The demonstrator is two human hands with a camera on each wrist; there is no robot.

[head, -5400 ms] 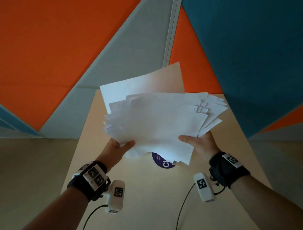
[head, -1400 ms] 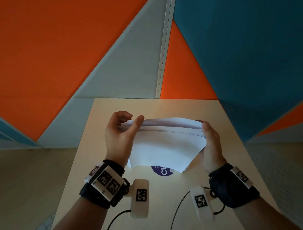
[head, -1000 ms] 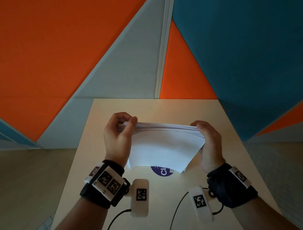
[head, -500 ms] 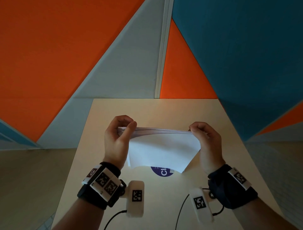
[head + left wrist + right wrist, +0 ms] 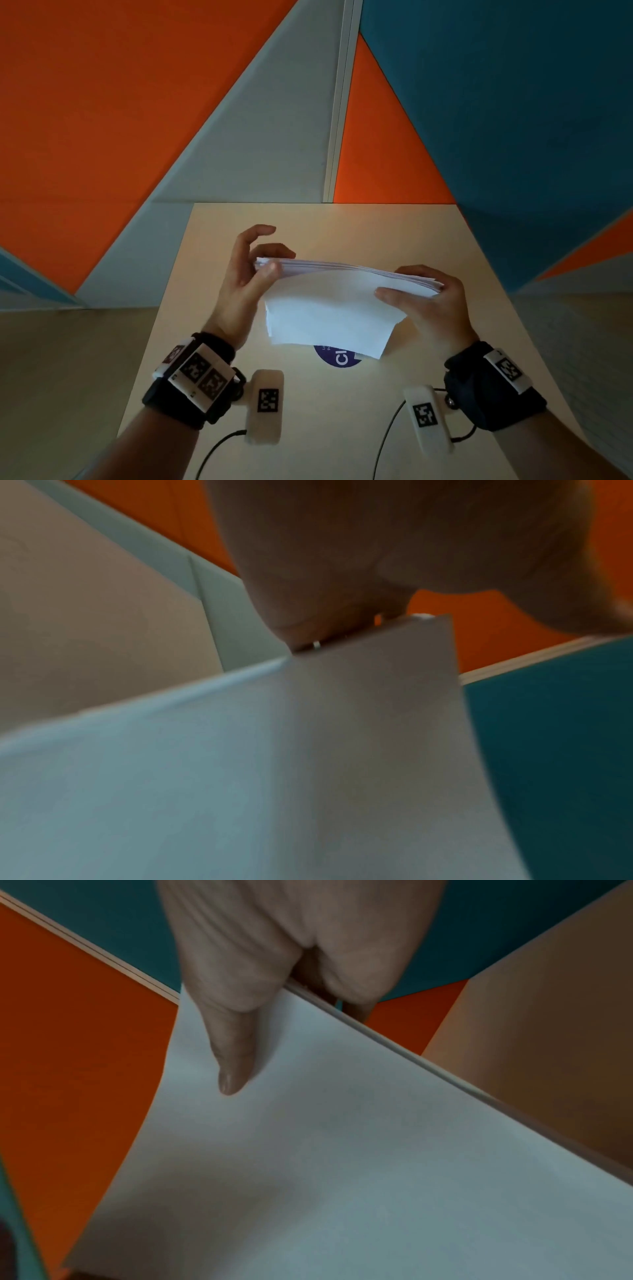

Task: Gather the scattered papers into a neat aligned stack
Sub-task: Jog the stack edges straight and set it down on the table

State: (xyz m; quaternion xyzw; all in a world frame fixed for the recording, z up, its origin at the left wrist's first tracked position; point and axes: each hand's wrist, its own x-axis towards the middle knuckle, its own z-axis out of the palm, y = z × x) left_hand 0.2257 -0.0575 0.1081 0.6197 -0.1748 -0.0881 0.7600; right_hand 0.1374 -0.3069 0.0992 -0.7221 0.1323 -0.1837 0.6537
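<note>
On the round dark-blue sticker (image 5: 337, 357) stuck to the pale wooden table (image 5: 342, 428), white letters reading "Cl" were seen, cut off by the white paper stack (image 5: 329, 308) held above it, nearer than the fingertips. Smaller white print beside them could not be read. Black-and-white square coded markers (image 5: 200, 375) were borne on the wristbands.

A pale wooden table (image 5: 342, 428) carries a round purple sticker (image 5: 337, 358).
</note>
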